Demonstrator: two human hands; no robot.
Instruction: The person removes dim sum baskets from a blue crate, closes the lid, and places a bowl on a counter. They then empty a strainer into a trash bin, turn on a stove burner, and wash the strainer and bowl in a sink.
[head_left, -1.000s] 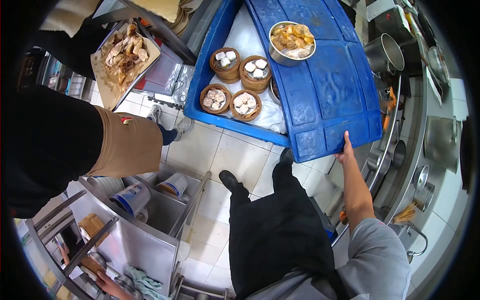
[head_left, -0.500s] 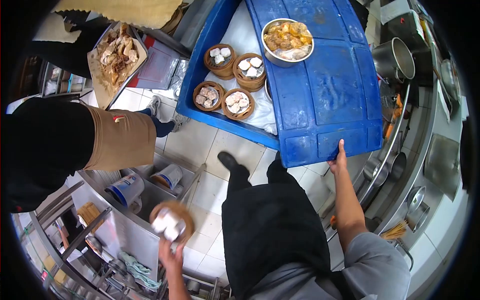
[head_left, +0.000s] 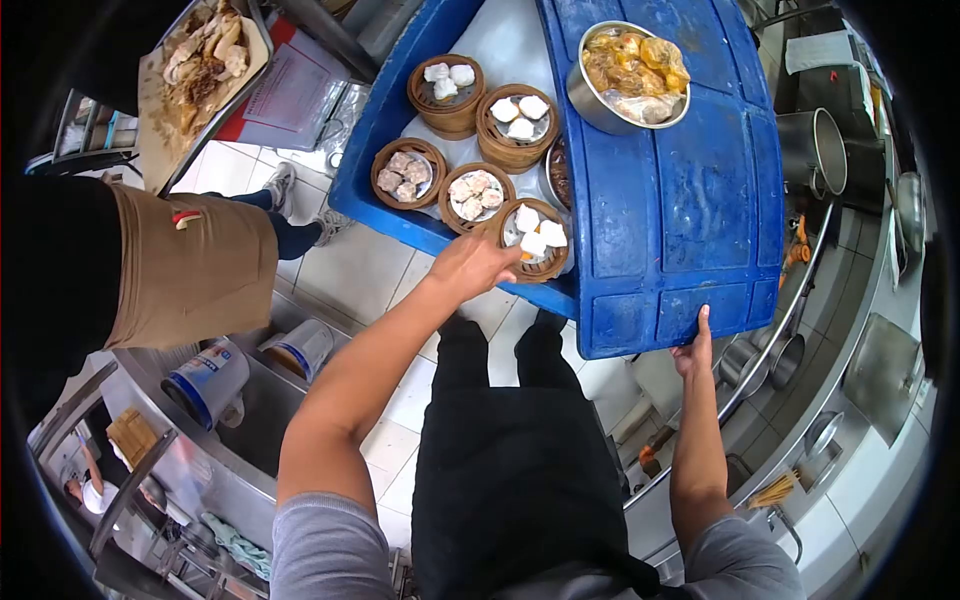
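My left hand [head_left: 474, 266] is closed on the left rim of a small bamboo steamer [head_left: 540, 268] with white buns in it. This steamer is at the near edge of the blue cooler box [head_left: 400, 226], beside a bamboo steamer of pale dumplings [head_left: 477, 198]. Behind them stand another steamer of dumplings [head_left: 406, 175] and two steamers with white buns [head_left: 444, 88] [head_left: 516, 120]. My right hand [head_left: 696, 346] grips the near edge of the blue lid [head_left: 660, 215], which covers the box's right part. On the lid rests a metal bowl of yellowish food in plastic [head_left: 630, 85].
A person in a brown apron [head_left: 195, 265] stands at the left, near a tray of meat pieces [head_left: 205, 70]. Below are a sink [head_left: 262, 425] and plastic tubs [head_left: 207, 382]. Pots [head_left: 815, 150] and a metal rail [head_left: 790, 325] line the right side.
My left hand has brought the steamer of buns from the lower left up to the cooler box. My right hand still holds the lid. The view has shifted slightly.
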